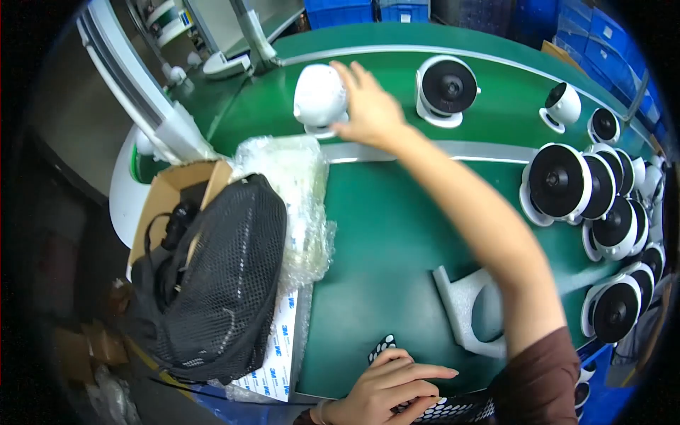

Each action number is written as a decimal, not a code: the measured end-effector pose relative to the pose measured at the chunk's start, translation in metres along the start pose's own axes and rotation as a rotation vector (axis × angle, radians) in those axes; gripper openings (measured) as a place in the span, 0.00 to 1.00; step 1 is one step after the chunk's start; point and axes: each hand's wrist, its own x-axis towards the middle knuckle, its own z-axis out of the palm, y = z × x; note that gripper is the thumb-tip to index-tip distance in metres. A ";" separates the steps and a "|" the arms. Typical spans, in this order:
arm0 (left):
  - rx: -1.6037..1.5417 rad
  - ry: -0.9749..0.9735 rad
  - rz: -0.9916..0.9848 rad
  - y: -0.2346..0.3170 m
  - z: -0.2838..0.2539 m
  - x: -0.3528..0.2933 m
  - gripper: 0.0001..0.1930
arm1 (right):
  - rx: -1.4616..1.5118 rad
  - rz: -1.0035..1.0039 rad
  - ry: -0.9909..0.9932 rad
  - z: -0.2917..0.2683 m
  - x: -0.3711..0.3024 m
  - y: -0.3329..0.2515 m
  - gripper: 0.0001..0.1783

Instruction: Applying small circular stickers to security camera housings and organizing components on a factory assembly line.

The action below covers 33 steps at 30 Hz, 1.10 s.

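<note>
A white round-headed camera [319, 98] stands on the green belt, its back toward me. My right hand [374, 108] reaches across and cups its right side, fingertips at the upper edge and thumb by the base. Low in the view, my left hand [397, 388] is on a black strip with white dots [453, 409], whose other end shows above the fingers. The left fingers point to the right and hide part of the strip. To the right of the right hand, another camera [448, 86] with a black front stands on the belt.
Several black-fronted cameras [559, 180] crowd the right side. A pale foam piece [460, 312] lies beneath my right forearm. On the left are a black mesh bag [227, 283], a cardboard box [166, 188] and bubble wrap [304, 205]. Blue bins [340, 14] stand behind the belt.
</note>
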 end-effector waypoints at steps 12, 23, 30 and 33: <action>0.016 0.068 0.038 -0.005 0.010 0.004 0.02 | 0.452 0.375 -0.069 -0.058 0.018 -0.011 0.61; 0.238 0.248 0.128 -0.007 0.012 0.000 0.01 | 0.466 0.705 -0.905 -0.244 -0.179 -0.016 0.34; 0.032 0.158 0.089 0.000 0.038 0.014 0.03 | 0.527 0.522 -0.826 -0.240 -0.204 -0.006 0.32; 0.035 0.161 0.079 0.004 0.044 0.012 0.03 | 0.447 0.500 -0.800 -0.242 -0.205 -0.008 0.34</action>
